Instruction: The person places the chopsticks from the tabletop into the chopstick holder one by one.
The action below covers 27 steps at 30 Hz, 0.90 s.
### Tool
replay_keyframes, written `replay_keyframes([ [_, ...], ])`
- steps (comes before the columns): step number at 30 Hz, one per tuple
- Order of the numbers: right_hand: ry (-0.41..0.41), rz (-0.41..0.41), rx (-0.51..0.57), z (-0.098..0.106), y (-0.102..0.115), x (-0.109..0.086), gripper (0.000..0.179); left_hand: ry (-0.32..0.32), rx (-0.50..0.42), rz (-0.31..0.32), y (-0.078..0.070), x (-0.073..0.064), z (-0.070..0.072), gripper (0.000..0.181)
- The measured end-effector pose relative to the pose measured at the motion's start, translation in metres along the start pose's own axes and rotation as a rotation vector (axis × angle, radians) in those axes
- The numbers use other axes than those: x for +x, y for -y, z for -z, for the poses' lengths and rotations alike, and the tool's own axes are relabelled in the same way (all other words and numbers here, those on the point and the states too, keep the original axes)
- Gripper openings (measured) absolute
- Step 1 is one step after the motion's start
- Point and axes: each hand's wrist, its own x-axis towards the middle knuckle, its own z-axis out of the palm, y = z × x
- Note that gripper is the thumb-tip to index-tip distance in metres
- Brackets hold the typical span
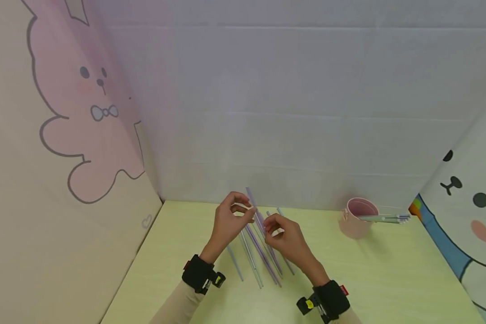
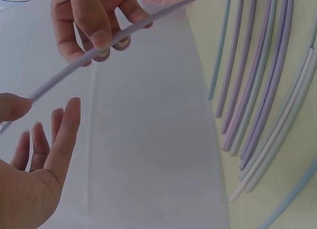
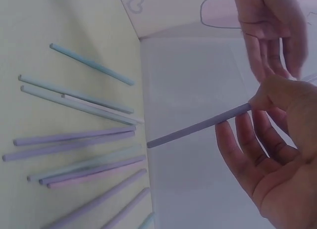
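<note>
Pale yellow table lies under the left hand and the right hand. Right of the right hand stands a round pink bucket. Thin purple, pink and green sticks lie below both hands. The right hand pinches one thin purple stick; the left thumb touches it, other fingers loose.

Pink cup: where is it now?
In the head view, the pink cup stands on the yellow table, to the right of the right hand, near the back wall, with thin sticks poking out past its rim.
</note>
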Motion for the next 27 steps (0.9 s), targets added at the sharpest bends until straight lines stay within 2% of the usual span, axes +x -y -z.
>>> replay_keyframes([
  [4, -0.048, 0.041, -0.015, 0.023, -0.002, 0.001, 0.024, -0.024, -0.004, 0.030, 0.018, -0.006, 0.010, 0.029],
  [7, -0.106, 0.061, -0.023, 0.045, -0.004, 0.000, 0.023, -0.072, 0.035, 0.104, 0.037, -0.013, 0.020, 0.026],
  [12, -0.239, 0.044, -0.084, 0.087, -0.009, -0.001, 0.021, -0.144, 0.183, 0.240, 0.067, -0.029, 0.036, 0.022],
  [17, -0.356, -0.029, -0.195, 0.131, -0.006, -0.005, 0.023, -0.167, 0.204, 0.397, 0.089, -0.044, 0.053, 0.023],
  [21, -0.447, -0.080, -0.241, 0.165, -0.002, -0.011, 0.027, -0.185, 0.231, 0.462, 0.099, -0.050, 0.065, 0.028],
  [27, -0.603, -0.086, -0.261, 0.201, -0.004, -0.019, 0.032, -0.186, 0.406, 0.520, 0.107, -0.054, 0.069, 0.026],
])
